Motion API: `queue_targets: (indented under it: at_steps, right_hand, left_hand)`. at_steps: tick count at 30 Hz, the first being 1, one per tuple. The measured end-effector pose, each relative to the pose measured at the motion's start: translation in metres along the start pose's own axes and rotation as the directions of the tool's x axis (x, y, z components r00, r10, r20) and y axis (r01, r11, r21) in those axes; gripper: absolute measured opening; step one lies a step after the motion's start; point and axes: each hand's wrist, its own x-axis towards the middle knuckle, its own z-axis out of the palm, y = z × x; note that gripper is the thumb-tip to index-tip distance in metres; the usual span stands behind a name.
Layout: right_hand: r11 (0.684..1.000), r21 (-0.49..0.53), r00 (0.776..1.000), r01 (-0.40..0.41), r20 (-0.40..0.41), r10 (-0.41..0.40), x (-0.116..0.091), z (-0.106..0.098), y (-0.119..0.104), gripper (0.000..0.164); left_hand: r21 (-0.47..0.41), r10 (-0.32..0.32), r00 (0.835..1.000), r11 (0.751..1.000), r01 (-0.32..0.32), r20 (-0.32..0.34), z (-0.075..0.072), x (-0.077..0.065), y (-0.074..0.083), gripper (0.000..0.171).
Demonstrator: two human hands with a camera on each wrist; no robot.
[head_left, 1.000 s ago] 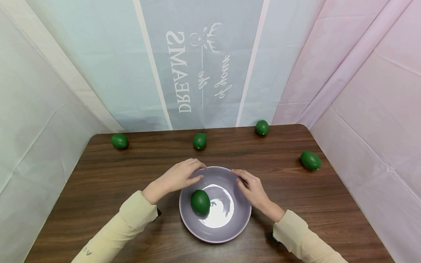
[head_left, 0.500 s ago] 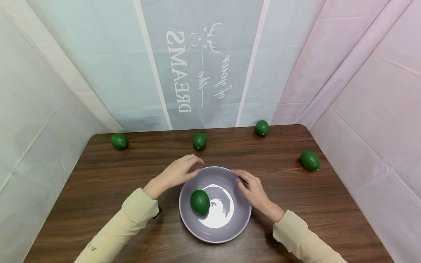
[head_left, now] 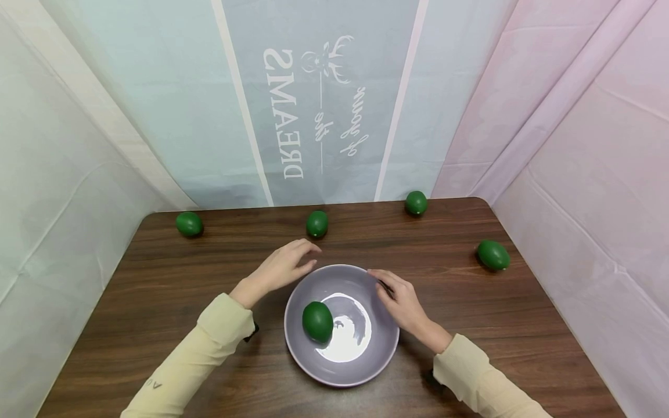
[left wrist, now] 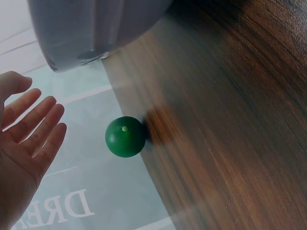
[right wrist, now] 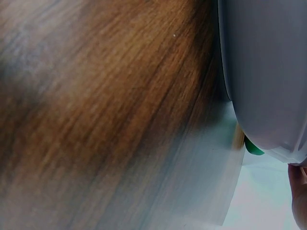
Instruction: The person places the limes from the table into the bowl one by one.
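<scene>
A purple-grey bowl (head_left: 342, 371) stands on the table with one green lime (head_left: 317, 321) lying in its left half. My left hand (head_left: 279, 268) is off the bowl, beyond its upper left rim, fingers loosely bent with nothing in them. Just ahead of those fingertips lies another lime (head_left: 317, 224), which the left wrist view shows to the right of the left hand (left wrist: 29, 129). At the bowl's upper right rim, my right hand (head_left: 405, 303) holds the edge, thumb on the inner side and fingers along the outside. The right wrist view shows the bowl's outer wall (right wrist: 268, 72).
Along the back edge of the brown wooden table (head_left: 235, 232) lie a lime (head_left: 189, 224) at the left and a lime (head_left: 416, 203) right of centre. One more lime (head_left: 493, 255) is near the right edge. Pale printed cloth (head_left: 334, 116) hangs behind the table.
My left hand has left the bowl's rim and moved forward and slightly left, toward the middle lime at the back. The right hand and the bowl have stayed in place.
</scene>
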Motion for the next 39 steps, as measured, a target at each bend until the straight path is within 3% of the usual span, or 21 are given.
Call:
queue_targets:
  at_steps: [10,17,29,39]
  right_hand:
    - [1.000,-0.003,1.000,0.004,-0.002,-0.004,0.001,0.000,-0.001,0.032]
    - [1.000,0.000,1.000,-0.005,-0.001,0.005,0.001,0.000,-0.001,0.032]
    - [1.000,0.023,1.000,-0.021,-0.012,0.022,0.001,0.001,-0.003,0.035]
    - [0.999,0.031,1.000,-0.015,-0.018,0.015,0.011,-0.009,-0.038,0.032]
  left_hand:
    - [0.028,-0.027,0.999,0.999,0.028,-0.027,0.001,0.005,-0.009,0.021]
    - [0.044,-0.004,0.998,0.999,0.007,-0.063,0.001,0.010,-0.015,0.022]
    - [0.069,0.009,0.998,0.998,-0.005,-0.070,-0.001,0.020,-0.023,0.024]
    - [0.070,-0.011,0.997,0.997,0.016,-0.071,0.002,0.026,-0.031,0.025]
